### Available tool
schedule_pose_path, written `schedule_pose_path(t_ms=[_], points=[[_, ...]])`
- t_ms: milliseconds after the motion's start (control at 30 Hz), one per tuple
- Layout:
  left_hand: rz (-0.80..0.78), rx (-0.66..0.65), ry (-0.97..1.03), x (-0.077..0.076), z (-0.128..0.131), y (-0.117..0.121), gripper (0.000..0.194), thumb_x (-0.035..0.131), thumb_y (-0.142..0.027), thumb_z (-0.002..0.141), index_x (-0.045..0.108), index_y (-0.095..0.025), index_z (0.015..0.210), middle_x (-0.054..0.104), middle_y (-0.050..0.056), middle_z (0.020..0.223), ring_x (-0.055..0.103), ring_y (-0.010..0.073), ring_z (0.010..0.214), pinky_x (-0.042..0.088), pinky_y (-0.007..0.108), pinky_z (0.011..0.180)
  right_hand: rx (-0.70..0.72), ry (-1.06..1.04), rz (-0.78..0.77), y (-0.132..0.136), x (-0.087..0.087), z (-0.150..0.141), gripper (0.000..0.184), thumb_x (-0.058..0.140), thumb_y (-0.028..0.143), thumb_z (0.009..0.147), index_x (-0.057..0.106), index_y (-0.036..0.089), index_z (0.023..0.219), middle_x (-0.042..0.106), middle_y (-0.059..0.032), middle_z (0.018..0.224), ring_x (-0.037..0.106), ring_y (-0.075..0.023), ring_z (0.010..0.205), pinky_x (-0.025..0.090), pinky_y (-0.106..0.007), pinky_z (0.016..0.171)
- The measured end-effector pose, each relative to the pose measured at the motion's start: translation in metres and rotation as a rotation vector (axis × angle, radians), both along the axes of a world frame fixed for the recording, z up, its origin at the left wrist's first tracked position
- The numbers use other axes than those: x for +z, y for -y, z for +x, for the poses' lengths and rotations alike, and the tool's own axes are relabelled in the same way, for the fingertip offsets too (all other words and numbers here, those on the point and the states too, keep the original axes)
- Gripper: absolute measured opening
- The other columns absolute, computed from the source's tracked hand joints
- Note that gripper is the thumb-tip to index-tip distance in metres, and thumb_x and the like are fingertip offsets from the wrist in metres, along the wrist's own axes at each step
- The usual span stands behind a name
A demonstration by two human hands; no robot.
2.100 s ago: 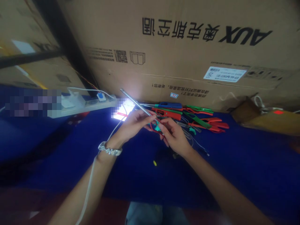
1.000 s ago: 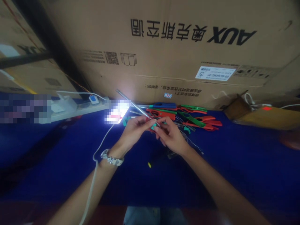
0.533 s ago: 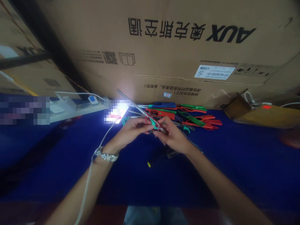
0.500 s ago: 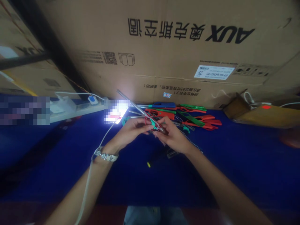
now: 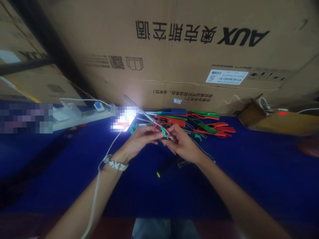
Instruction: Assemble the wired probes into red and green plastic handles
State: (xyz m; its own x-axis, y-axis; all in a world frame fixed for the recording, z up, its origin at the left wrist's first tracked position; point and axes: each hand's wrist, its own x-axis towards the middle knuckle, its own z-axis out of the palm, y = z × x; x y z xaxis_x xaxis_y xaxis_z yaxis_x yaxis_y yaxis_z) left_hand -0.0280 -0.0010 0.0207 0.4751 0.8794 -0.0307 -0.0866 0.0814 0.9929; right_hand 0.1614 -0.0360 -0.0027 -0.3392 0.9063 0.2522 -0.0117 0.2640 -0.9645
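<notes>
Both my hands hold a long-nosed lighter (image 5: 147, 114) over the blue table. Its metal tube slants up to the left, and red wires and a green trigger piece (image 5: 163, 132) show at its handle end. The fingers of my left hand (image 5: 143, 136) are closed on the handle's left side, with the thumb beside the green piece. My right hand (image 5: 180, 142) pinches the lower right end. Fingers hide much of the handle. Just beyond lie a blue lighter (image 5: 174, 112), an orange-red lighter (image 5: 171, 121) and loose red and green handle shells (image 5: 216, 127).
A large cardboard box (image 5: 159, 76) stands behind the table (image 5: 139, 196). A bright, partly pixelated screen (image 5: 126, 119) and a power strip (image 5: 87, 114) are at left. A white cable (image 5: 94, 192) crosses my left wrist. A small yellow piece (image 5: 158, 174) lies in front.
My left wrist has shifted very slightly to the right. The hands keep their hold on the lighter, which stays almost in place.
</notes>
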Motion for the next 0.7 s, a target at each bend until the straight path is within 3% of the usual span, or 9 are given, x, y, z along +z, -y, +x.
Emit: schedule_pose_path(t_ms=[100,200,433,567,700], points=[[-0.136,-0.004,0.097,-0.001,0.003,0.002,0.023,0.089,-0.031,0.066,0.076,-0.017,0.08,0.073,0.001,0.081,0.066,0.0104,0.072,0.054,0.02,0.065,0.004,-0.035,-0.009,0.0,-0.001,-0.001,0.03,0.07,0.032,0.089,0.043,0.024,0.096,0.055,0.0046,0.082,0.046,-0.0058,0.053,0.038,-0.02,0.047],[-0.165,-0.013,0.131,-0.001,0.004,0.002,0.026,0.09,-0.031,0.065,0.077,-0.017,0.081,0.074,0.002,0.084,0.067,0.0106,0.073,0.055,0.02,0.067,0.005,-0.081,-0.042,0.001,0.001,-0.003,0.034,0.073,0.035,0.086,0.042,0.024,0.094,0.056,0.0061,0.078,0.045,-0.0048,0.048,0.037,-0.019,0.042],[0.004,0.024,0.122,-0.007,0.006,0.001,0.018,0.083,-0.031,0.076,0.074,-0.017,0.08,0.074,0.002,0.087,0.07,0.0123,0.074,0.059,0.027,0.078,-0.053,-0.145,-0.127,0.002,0.008,-0.008,0.038,0.071,0.048,0.085,0.043,0.024,0.09,0.063,0.0068,0.073,0.046,-0.0043,0.037,0.036,-0.018,0.035],[0.034,0.065,0.087,-0.007,0.011,0.004,0.02,0.083,-0.033,0.075,0.072,-0.016,0.078,0.073,0.002,0.083,0.069,0.0135,0.072,0.058,0.028,0.074,-0.195,-0.147,-0.119,-0.001,0.001,-0.015,0.039,0.065,0.057,0.087,0.045,0.024,0.089,0.06,0.0089,0.062,0.043,-0.0045,0.031,0.029,-0.017,0.029],[0.13,0.128,0.069,-0.007,0.017,0.008,0.023,0.084,-0.034,0.072,0.071,-0.016,0.077,0.07,0.001,0.08,0.066,0.0123,0.07,0.056,0.025,0.069,-0.32,-0.099,-0.048,0.0,-0.002,-0.018,0.037,0.064,0.057,0.089,0.053,0.022,0.092,0.059,0.0071,0.06,0.043,-0.0045,0.033,0.03,-0.017,0.031]])
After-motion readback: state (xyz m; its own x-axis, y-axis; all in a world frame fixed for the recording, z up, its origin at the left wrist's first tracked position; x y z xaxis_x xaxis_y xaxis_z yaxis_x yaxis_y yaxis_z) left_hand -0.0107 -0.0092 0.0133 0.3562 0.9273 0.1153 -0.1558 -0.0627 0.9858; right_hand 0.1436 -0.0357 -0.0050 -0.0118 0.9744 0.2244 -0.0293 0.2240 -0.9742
